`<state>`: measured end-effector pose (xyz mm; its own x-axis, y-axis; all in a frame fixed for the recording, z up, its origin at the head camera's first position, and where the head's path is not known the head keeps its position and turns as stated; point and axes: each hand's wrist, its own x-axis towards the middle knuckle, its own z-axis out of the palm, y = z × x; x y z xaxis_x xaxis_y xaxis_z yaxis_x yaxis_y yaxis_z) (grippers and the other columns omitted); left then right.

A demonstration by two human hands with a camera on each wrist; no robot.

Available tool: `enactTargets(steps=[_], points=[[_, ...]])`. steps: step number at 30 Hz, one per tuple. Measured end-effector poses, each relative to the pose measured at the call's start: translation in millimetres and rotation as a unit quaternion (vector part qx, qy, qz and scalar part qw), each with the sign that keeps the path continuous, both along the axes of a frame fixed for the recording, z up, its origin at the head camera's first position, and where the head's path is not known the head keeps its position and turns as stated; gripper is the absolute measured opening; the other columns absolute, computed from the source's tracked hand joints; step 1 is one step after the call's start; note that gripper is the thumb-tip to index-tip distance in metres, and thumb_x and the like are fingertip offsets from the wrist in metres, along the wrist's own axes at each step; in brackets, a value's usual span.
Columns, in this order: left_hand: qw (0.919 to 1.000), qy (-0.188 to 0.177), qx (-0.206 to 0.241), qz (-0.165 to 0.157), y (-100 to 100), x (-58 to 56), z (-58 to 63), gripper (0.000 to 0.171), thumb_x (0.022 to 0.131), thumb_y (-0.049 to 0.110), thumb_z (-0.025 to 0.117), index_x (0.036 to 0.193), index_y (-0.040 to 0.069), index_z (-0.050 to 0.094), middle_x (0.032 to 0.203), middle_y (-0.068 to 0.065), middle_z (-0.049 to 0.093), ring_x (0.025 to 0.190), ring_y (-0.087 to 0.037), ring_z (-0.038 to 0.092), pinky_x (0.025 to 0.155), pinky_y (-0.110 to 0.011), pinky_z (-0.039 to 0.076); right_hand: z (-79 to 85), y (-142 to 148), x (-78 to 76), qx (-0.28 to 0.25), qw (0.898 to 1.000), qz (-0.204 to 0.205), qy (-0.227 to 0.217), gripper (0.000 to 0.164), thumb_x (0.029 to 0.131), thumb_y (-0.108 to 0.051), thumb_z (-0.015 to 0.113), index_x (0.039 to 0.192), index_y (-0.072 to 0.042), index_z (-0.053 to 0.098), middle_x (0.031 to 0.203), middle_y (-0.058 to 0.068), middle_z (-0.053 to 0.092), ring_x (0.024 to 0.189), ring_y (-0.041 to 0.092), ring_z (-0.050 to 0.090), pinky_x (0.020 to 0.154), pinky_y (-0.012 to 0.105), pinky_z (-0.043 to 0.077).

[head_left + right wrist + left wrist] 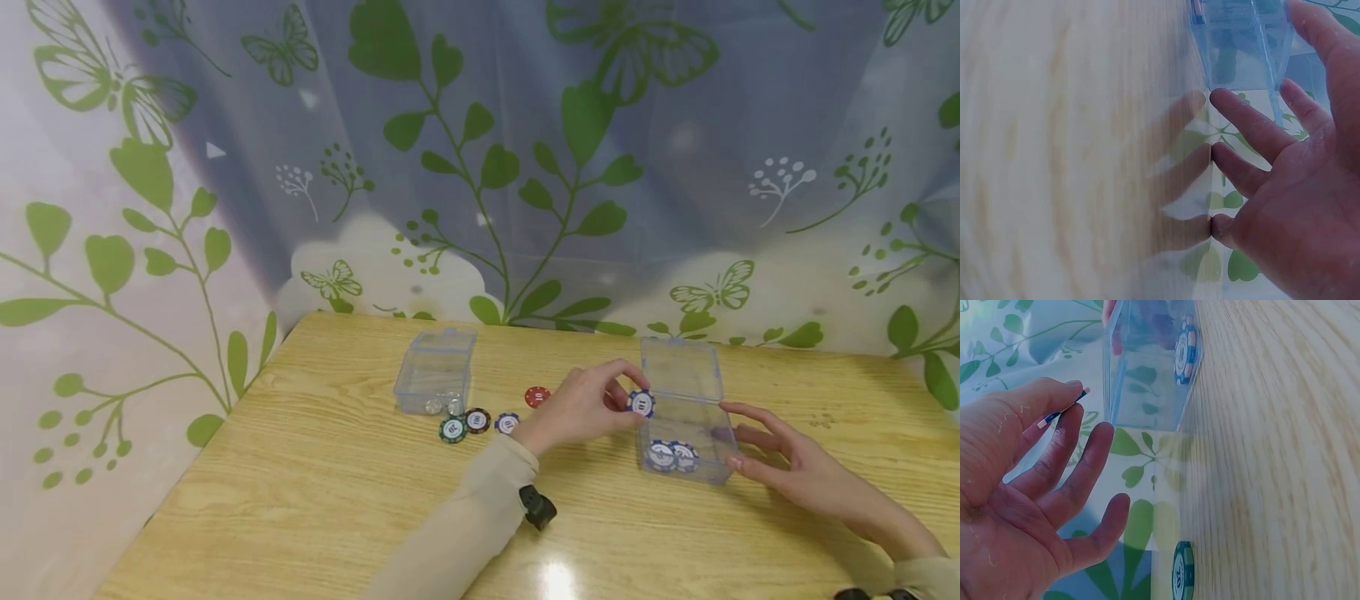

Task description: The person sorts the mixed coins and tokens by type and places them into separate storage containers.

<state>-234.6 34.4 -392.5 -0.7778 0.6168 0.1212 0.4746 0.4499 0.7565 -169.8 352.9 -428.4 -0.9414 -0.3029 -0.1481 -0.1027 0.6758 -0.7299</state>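
My left hand (577, 408) pinches a blue-and-white poker chip (641, 404) marked 10 between thumb and forefinger, its other fingers spread loosely in the left wrist view. The chip is above the left side of a clear plastic box (693, 421), whose hinged lid (682, 369) stands open at the back. Inside, two blue-and-white chips (662, 455) lie overlapping near the front left. At the box's right side, my right hand (810, 471) touches it with fairly straight fingers. In the right wrist view several fingertips (1222, 97) rest on the table.
A second clear box (431, 375) with its lid raised stands to the left, holding silvery discs (452, 403). Between the boxes lie a red chip (537, 397), a blue chip (507, 423), a dark chip (477, 420) and a green chip (453, 429). A patterned curtain (480, 192) borders the wooden table.
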Motion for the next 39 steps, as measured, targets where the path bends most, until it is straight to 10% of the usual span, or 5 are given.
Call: enactTargets(steps=[39], points=[[0.9993, -0.001, -0.014, -0.035, 20, 4.4, -2.8, 0.034, 0.092, 0.02, 0.079, 0.12, 0.025, 0.061, 0.09, 0.012, 0.065, 0.079, 0.005, 0.068, 0.074, -0.008, 0.051, 1.0, -2, 2.0, 0.005, 1.0, -0.007, 0.001, 0.074, 0.105, -0.034, 0.059, 0.165, -0.023, 0.017, 0.155, 0.039, 0.036, 0.14, 0.061, 0.035, 0.088, 0.068, 0.051]])
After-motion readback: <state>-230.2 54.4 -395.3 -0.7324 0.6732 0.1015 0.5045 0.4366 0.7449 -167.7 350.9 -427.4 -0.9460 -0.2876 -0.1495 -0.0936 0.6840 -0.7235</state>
